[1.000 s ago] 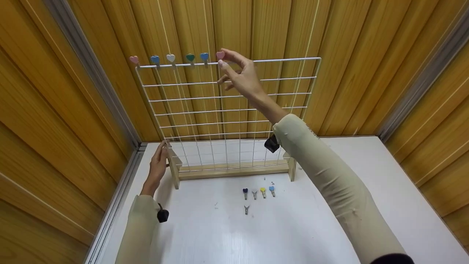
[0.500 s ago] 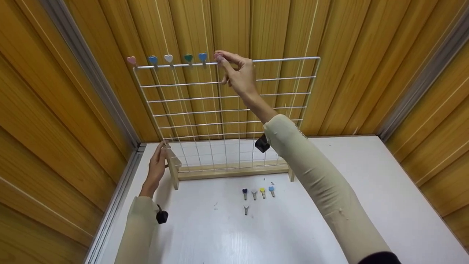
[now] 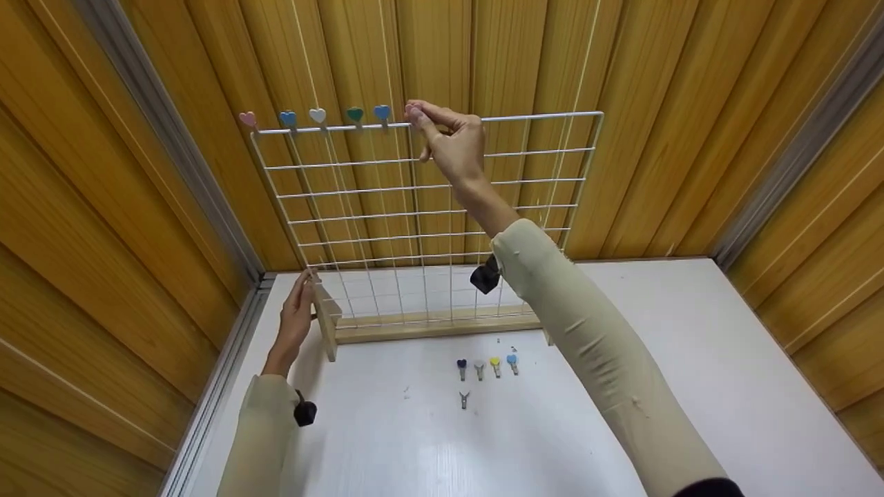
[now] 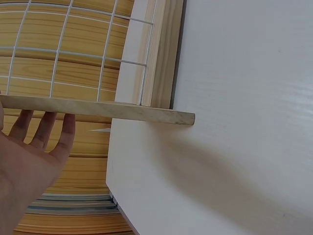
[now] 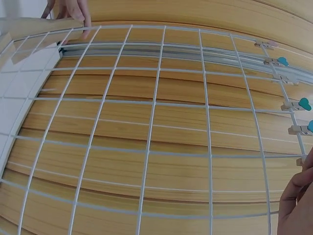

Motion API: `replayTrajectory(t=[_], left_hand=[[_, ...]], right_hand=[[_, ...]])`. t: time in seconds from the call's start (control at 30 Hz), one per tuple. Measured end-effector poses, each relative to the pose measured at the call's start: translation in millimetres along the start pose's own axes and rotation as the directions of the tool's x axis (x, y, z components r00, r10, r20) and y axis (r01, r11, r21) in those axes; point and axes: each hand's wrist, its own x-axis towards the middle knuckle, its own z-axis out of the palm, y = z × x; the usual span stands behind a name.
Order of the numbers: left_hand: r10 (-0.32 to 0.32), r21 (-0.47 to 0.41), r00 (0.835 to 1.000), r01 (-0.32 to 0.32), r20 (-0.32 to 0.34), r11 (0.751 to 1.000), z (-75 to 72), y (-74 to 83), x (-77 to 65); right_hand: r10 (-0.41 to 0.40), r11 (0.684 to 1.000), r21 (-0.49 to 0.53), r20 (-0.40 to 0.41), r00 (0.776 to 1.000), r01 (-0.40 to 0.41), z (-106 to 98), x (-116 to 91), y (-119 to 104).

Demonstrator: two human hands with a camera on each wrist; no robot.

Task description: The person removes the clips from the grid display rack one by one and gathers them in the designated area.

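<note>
Along the top rail of the white wire grid panel (image 3: 539, 116), five small heart-topped clips are mounted toward the left: pink (image 3: 247, 119), blue (image 3: 287, 117), white (image 3: 318, 115), green (image 3: 355, 114) and a second blue (image 3: 382, 112). Just beside the last, a second pink heart-topped clip (image 3: 410, 105) is pinched at the rail between the thumb and fingers of the right hand (image 3: 456, 141). Whether the wire has been gripped by it cannot be told; its lower end is largely covered. The pale wooden left upright (image 3: 323, 328) of the stand is held near its top by the left hand (image 3: 295, 314).

The step in hand is judged to be the seating of this clip. Before release, its bite should be checked, with the upright kept steadied. A further clip should then be collected from the white surface (image 3: 387, 449), where a navy (image 3: 462, 364), a pale grey (image 3: 480, 367), a yellow (image 3: 495, 363) and a light-blue one (image 3: 512, 361) are laid in a row, with a fifth, greyish one (image 3: 464, 400) below.
</note>
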Motion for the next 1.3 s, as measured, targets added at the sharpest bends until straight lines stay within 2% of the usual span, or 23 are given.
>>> replayTrajectory(t=[0.33,0.73,1.03,1.3], left_hand=[[-0.005,-0.011,1.0,0.005,-0.009,1.0,5.8,-2.1,2.9],[0.009,-0.03,1.0,-0.01,-0.007,0.999,6.9,1.1,3.1],[0.01,0.009,1.0,-0.01,-0.009,1.0,5.2,2.0,5.9],[0.001,-0.009,1.0,-0.001,0.001,1.0,6.5,3.4,8.8]], right_hand=[[-0.067,0.998,0.008,-0.047,0.997,0.067,2.6,-0.6,7.3],[-0.104,0.99,0.086,-0.075,0.992,0.111,4.2,-0.7,9.6],[-0.086,0.992,0.091,-0.075,0.993,0.093,4.1,-0.1,7.7],[0.055,0.98,0.195,-0.061,0.997,-0.043,-0.4,-0.3,1.9]])
